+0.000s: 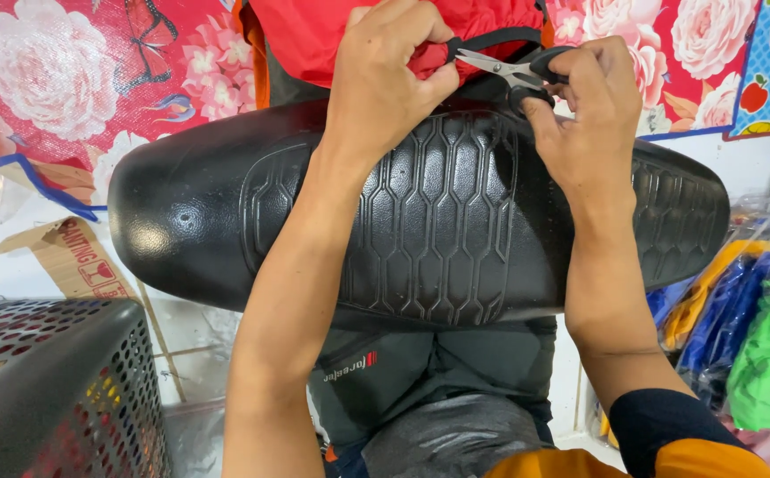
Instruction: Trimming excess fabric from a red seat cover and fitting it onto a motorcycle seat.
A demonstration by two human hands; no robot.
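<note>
1. Nearest the lens, low at the left: grey perforated plastic basket (49, 389), with a torn piece of brown cardboard (71, 257) just beyond its far corner.
2. Behind those, across the upper left: red floral sheet (75, 80) with large pale roses, spread flat and edged in blue.
3. Spanning the middle from left to right: long black motorcycle seat (199, 221), lying crosswise over the lap, glossy at its left end, embossed with a hexagon pattern through the centre and at the right end.
4. Left of centre, reaching up over the seat: left hand (385, 84), fingers closed together, pinching a fold of red fabric (332, 31) at the seat's far edge.
5. Directly at those fingertips: small scissors (504, 66) with black handles and silver blades, blades slightly parted, tips pointing left and meeting the pinched fold and a black elastic band (491, 40) along the fabric's hem.
6. Right of the scissors: right hand (589, 115), fingers curled shut around the black handles, thumb and forefinger through or against the loops; exact grip partly hidden.
7. Scissors thus between both hands, touching each, above the seat's far rim.
8. Below the seat: grey trousers (438, 372) on the lap.
9. Far right: clear bags of blue, yellow and green fabric (757, 336), well apart from both hands.
</note>
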